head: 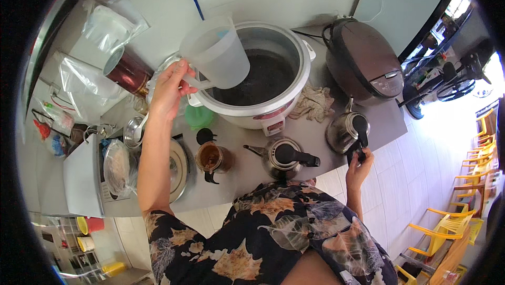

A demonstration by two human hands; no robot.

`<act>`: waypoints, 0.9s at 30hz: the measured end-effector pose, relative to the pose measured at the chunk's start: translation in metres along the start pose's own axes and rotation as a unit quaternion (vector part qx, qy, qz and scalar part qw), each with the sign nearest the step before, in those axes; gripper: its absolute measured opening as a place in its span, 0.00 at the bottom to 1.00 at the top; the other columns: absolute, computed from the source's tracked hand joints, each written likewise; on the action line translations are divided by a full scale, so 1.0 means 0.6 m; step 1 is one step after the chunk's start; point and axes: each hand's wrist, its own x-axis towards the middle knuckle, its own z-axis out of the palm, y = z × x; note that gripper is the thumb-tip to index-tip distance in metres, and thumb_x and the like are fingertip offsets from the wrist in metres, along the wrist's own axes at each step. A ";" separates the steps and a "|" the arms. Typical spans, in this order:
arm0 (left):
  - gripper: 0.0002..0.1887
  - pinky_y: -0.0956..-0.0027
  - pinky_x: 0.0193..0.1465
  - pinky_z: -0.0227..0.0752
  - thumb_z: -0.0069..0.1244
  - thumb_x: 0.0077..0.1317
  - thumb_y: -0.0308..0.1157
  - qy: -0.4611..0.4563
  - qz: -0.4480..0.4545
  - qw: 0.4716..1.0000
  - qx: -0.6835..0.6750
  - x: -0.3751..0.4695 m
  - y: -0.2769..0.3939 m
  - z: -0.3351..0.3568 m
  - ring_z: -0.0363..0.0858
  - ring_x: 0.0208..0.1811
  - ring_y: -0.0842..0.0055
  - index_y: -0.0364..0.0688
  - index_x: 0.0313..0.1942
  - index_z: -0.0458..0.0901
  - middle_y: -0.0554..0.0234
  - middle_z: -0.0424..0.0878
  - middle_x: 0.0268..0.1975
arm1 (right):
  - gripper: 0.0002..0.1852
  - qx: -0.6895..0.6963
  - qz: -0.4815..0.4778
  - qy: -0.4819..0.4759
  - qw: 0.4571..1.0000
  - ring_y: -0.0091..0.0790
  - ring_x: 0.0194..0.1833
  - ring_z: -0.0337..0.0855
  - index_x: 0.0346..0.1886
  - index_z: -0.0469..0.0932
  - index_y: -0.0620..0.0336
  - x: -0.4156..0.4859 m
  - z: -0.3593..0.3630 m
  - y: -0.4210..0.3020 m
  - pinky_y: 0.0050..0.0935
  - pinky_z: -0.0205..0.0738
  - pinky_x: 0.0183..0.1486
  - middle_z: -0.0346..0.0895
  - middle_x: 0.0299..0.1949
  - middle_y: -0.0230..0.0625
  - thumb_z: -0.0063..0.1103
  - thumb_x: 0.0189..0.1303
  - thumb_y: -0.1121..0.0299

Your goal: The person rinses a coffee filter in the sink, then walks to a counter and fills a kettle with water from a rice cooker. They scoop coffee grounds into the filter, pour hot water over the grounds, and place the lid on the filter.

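Note:
My left hand (173,83) grips the handle of a translucent plastic measuring jug (215,54), raised over the left rim of a large white rice cooker (252,115). Dark liquid (268,75) lies inside the cooker's pot. At the right, my right hand (360,164) is closed around the black handle of a stainless steel kettle (341,131), which is near the counter's front edge. A second steel kettle (282,158) with a black lid and handle stands between the cooker and my body. To its left is a jar with brown contents (211,158).
A brown lidded rice cooker (363,60) stands at the back right, beside a crumpled cloth (313,103). On the left are a round metal lid (178,170), a dark red canister (128,72) and a plastic-wrapped bowl (117,166). Yellow chairs (442,229) line the floor to the right.

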 end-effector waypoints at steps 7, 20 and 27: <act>0.17 0.73 0.32 0.75 0.47 0.70 0.47 -0.011 -0.009 1.000 -0.003 -0.001 0.003 0.006 0.64 0.21 0.88 0.41 0.39 0.78 0.69 0.76 0.34 | 0.17 -0.002 -0.143 -0.081 0.986 0.49 0.49 0.75 0.46 0.74 0.62 -0.009 -0.037 -0.079 0.40 0.67 0.55 0.77 0.44 0.46 0.58 0.51 0.81; 0.17 0.75 0.32 0.75 0.48 0.69 0.48 -0.021 0.010 1.000 0.010 -0.006 0.012 -0.007 0.63 0.23 0.89 0.41 0.40 0.78 0.71 0.77 0.34 | 0.19 0.005 -0.009 -0.361 0.932 0.55 0.30 0.77 0.31 0.75 0.63 -0.052 0.053 -0.115 0.42 0.70 0.32 0.76 0.26 0.49 0.71 0.47 0.59; 0.16 0.74 0.33 0.75 0.47 0.69 0.47 -0.030 -0.001 1.000 0.002 -0.014 0.004 -0.024 0.65 0.24 0.88 0.42 0.39 0.78 0.71 0.77 0.34 | 0.19 -0.030 0.017 -0.288 0.957 0.52 0.30 0.80 0.28 0.75 0.63 -0.082 0.039 -0.103 0.39 0.70 0.32 0.76 0.25 0.48 0.72 0.46 0.58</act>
